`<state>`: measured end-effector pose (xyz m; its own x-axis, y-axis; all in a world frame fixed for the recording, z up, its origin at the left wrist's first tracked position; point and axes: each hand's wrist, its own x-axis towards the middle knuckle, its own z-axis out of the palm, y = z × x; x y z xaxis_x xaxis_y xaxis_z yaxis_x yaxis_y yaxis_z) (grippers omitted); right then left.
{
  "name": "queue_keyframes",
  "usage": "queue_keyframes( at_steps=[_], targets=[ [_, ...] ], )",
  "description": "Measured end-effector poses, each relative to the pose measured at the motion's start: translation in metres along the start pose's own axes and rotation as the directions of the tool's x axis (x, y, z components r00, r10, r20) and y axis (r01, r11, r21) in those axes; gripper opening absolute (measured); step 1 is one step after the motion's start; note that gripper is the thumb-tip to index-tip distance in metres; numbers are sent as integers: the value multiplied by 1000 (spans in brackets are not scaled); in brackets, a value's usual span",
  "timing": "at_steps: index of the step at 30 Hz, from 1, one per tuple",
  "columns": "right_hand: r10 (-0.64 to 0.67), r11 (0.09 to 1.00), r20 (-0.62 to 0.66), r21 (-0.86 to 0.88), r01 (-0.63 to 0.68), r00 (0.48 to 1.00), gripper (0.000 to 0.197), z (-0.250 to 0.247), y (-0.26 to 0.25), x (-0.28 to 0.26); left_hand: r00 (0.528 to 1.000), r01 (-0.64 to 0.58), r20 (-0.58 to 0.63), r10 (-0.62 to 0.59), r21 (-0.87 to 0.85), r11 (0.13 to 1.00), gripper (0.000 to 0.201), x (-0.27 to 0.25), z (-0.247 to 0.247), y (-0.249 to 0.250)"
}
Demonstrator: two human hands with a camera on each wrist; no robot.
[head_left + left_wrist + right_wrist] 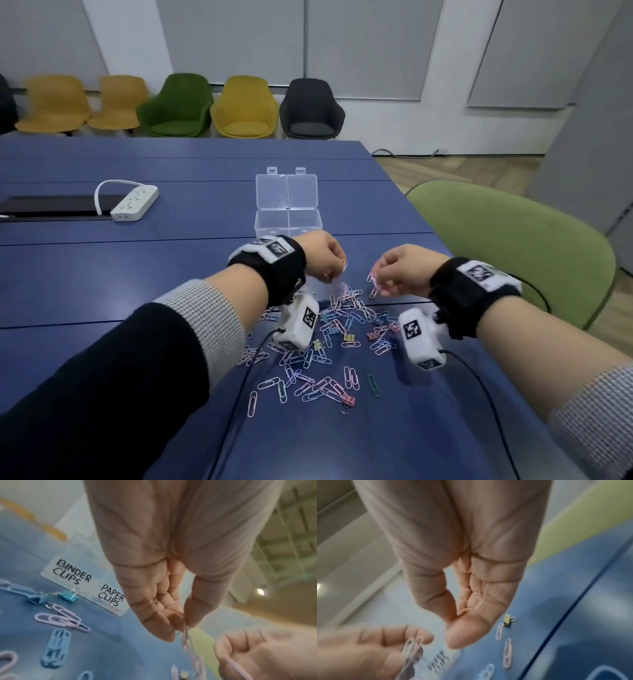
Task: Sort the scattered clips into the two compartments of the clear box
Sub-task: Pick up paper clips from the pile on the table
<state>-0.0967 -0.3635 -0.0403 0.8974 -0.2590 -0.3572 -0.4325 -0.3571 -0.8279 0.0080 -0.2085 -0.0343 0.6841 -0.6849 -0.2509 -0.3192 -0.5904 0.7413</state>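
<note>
Clips (pixel 329 329) are spread in a loose heap on the blue table (pixel 102 274), near the person, so that each kind can be picked out. At the left, a pale paper clip (pixel 344 265) is pinched between the curled fingers of the left hand (pixel 323 255), lifted clear of the heap. The clear box (pixel 288 222) is set open just beyond, its two compartments labelled for binder and paper clips. At the right, pink paper clips (pixel 371 278) are pinched by the right hand (pixel 400 270), presumably for the paper-clip side.
</note>
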Motion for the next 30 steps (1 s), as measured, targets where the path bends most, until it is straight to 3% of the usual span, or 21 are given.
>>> queue_keyframes(
  at_steps=[2, 3, 5, 7, 8, 9, 11, 13, 14, 15, 16, 18, 19, 22, 26, 28, 30],
  targets=[
    [-8, 906, 11, 423, 2, 1000, 21, -12, 6, -9, 1000, -26, -15, 23, -345, 938, 17, -6, -10, 1],
    [-12, 831, 13, 557, 3, 1000, 20, -16, 9, -13, 999, -31, -12, 29, -511, 859, 16, -9, -13, 1],
    [-4, 665, 10, 747, -5, 1000, 19, -21, 16, -17, 1000, -2, 2, 6, -763, 646, 14, -13, -17, 0],
    [1, 492, -7, 870, 6, 1000, 18, -23, 22, -20, 998, 59, 47, -39, -914, 402, 14, -14, -19, -5],
    [-2, 450, -8, 893, 8, 1000, 14, -23, 24, -22, 995, 91, 78, -62, -961, 262, 16, -14, -18, -8],
    [-5, 467, -1, 884, 4, 1000, 10, -23, 25, -23, 991, 112, 103, -80, -986, 126, 19, -14, -17, -12],
    [20, 656, 2, 754, -15, 1000, 17, -20, 29, -21, 987, 109, 116, -115, -992, -68, 18, -14, -12, -19],
    [1, 926, -64, 378, 23, 998, 25, -18, 31, -19, 981, 111, 131, -141, -984, -138, 12, -13, -6, -24],
    [-46, 996, -88, 75, 53, 995, 23, -18, 31, -20, 977, 125, 146, -155, -982, -140, 13, -10, -2, -27],
    [-107, 959, -87, -271, 80, 990, 19, -19, 30, -22, 970, 146, 168, -174, -981, -128, 17, -8, 1, -28],
    [-157, 826, -41, -553, 108, 987, 12, -19, 28, -23, 962, 170, 190, -198, -979, -112, 20, -6, 3, -30],
    [-157, 586, 71, -796, 151, 985, 9, -18, 25, -26, 946, 207, 213, -243, -977, -48, 24, -5, 4, -29],
    [-124, 541, 107, -826, 157, 987, 14, -17, 25, -27, 942, 220, 212, -259, -976, 3, 26, -5, 3, -28],
    [-64, 521, 165, -835, 173, 984, 29, -12, 26, -29, 939, 265, 207, -274, -945, 194, 33, -6, 3, -25],
    [-119, 543, 177, -812, 213, 977, 31, -4, 25, -23, 945, 286, 137, -299, -790, 542, 42, -4, 9, -22],
    [-149, 534, 187, -811, 238, 971, 26, 2, 23, -20, 949, 296, 92, -300, -583, 757, 41, -7, 12, -19],
    [-161, 516, 197, -818, 252, 967, 19, 8, 20, -17, 962, 273, 34, -271, -164, 948, 35, -12, 13, -14]
  ],
)
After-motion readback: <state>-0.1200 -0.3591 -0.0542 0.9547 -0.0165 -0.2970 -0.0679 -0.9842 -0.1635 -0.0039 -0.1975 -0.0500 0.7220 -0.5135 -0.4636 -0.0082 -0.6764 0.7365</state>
